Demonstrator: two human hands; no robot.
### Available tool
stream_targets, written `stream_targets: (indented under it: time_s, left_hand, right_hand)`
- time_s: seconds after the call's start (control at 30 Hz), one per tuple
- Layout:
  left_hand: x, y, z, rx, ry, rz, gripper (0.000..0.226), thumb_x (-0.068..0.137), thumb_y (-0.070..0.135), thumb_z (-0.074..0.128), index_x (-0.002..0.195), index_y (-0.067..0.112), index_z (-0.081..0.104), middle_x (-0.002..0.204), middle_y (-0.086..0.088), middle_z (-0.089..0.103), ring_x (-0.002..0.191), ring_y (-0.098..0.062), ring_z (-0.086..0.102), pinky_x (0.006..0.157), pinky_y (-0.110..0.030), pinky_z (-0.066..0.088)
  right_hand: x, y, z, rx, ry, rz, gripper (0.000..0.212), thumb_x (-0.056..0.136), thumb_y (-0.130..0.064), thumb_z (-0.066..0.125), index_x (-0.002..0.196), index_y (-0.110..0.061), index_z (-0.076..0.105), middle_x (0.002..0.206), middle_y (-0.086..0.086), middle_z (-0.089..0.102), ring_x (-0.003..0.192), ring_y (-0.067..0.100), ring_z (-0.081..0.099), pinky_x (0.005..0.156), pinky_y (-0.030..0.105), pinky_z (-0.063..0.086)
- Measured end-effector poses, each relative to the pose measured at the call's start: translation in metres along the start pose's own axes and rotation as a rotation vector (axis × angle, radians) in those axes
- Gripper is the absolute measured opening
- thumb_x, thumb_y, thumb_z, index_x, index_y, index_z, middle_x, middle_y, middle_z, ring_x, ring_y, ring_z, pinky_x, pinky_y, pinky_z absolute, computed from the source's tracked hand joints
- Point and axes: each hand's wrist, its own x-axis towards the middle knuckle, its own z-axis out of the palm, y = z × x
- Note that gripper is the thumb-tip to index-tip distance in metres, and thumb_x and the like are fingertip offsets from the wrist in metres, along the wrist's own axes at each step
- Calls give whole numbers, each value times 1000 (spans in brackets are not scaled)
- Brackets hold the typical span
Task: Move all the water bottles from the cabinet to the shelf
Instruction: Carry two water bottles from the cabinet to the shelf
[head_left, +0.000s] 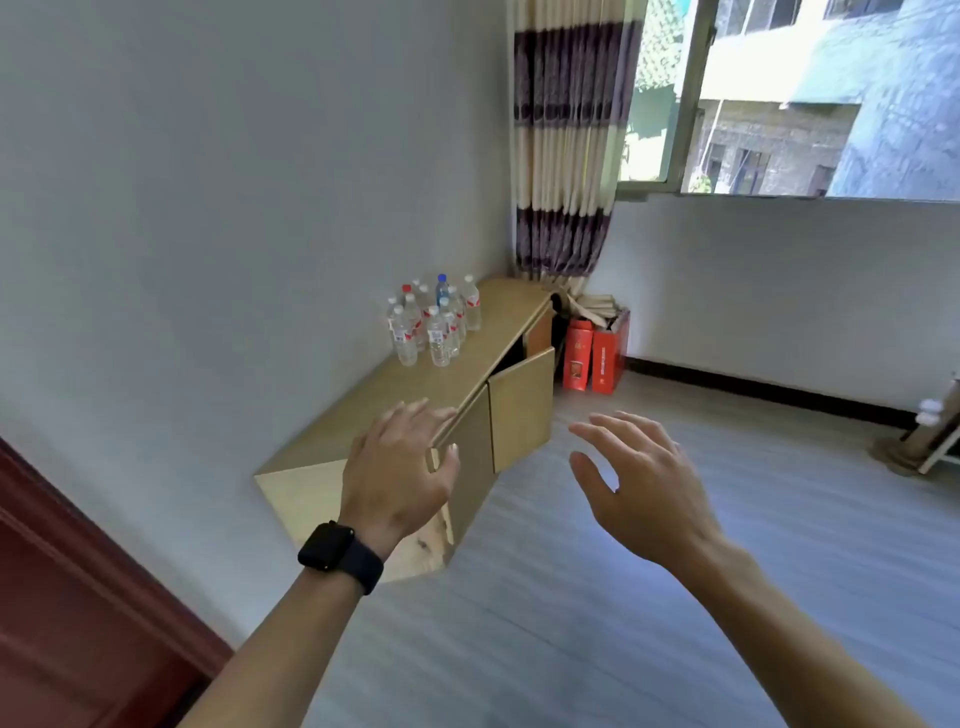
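The low wooden cabinet (363, 415) runs along the left wall (208, 208), one door (522, 415) standing ajar into the open floor (675, 571), with red boxes (595, 358) just past its far end. The water bottles (434, 322) stand upright in a tight cluster on the cabinet's top, toward the far end, well apart from both hands. The left hand (400, 467) is spread and holds nothing over the near front edge; whether it touches cannot be told. The right hand (639, 483) hangs over the floor, fingers relaxed, holding nothing.
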Motion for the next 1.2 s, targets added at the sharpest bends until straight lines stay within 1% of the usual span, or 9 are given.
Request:
stream_targets:
  time_s: [0.13,0.27,0.5,0.63,0.8,0.9,1.0,1.1,1.2]
  left_hand:
    - [52,-20,30,34,-12,22,43,90,42,54,133,40,54,143,8,51,135,-15,40,109,-39,33]
    - [117,-41,58,24,-5,29,42,91,40,55,132,38,56,142,7,53,134,-16,43,112,-40,32]
    - [226,-74,102,3,-23,33,42,90,39,55,132,36,57,140,7,55,132,-15,45,110,-40,34]
    - [275,-97,139,23,-75,-1,42,90,40,54,132,38,56,141,8,54,132,-14,45,109,-40,35]
    - [338,-122,198,34,-156,-76,41,90,39,54,131,38,56,140,9,54,129,-15,46,106,-40,36]
    - [383,-137,230,54,-192,-119,43,90,40,52,132,38,55,141,10,53,129,-14,45,108,-38,34]
    - [433,-150,253,57,-191,-214,44,90,40,49,134,39,53,141,12,52,130,-13,44,109,-37,33]
    - [475,-160,270,60,-192,-288,45,91,41,46,136,40,50,141,14,51,130,-11,44,110,-38,33]
    - [511,-176,287,30,-176,-395,46,91,42,45,137,39,49,142,14,50,130,-12,44,110,-38,33]
  right_hand:
    - [44,24,34,-3,-54,32,35,97,-41,53,128,-30,63,132,-8,62,132,20,47,101,43,46]
    - [98,46,62,5,-33,64,33,97,-40,52,126,-29,65,131,-7,63,130,19,48,101,42,47]
    - [198,82,108,5,-11,108,31,97,-37,55,125,-29,65,129,-6,64,129,21,49,99,46,47]
    - [243,105,145,34,-25,139,31,96,-36,56,125,-29,65,128,-7,65,128,20,50,99,43,48]
    - [307,146,205,68,-134,139,33,97,-39,53,127,-31,64,128,-10,64,127,18,49,99,36,46]
    - [364,170,243,92,-182,88,34,97,-39,53,128,-30,64,129,-10,64,127,18,50,100,36,46]
    - [432,192,274,127,-222,25,33,97,-36,55,128,-28,64,128,-9,64,126,19,50,100,36,43]
    - [491,205,296,144,-275,-22,36,97,-39,51,130,-32,61,131,-12,62,128,15,45,102,37,42]
    - [542,215,321,160,-350,-85,36,99,-40,49,132,-33,59,133,-13,60,130,16,45,104,36,41]
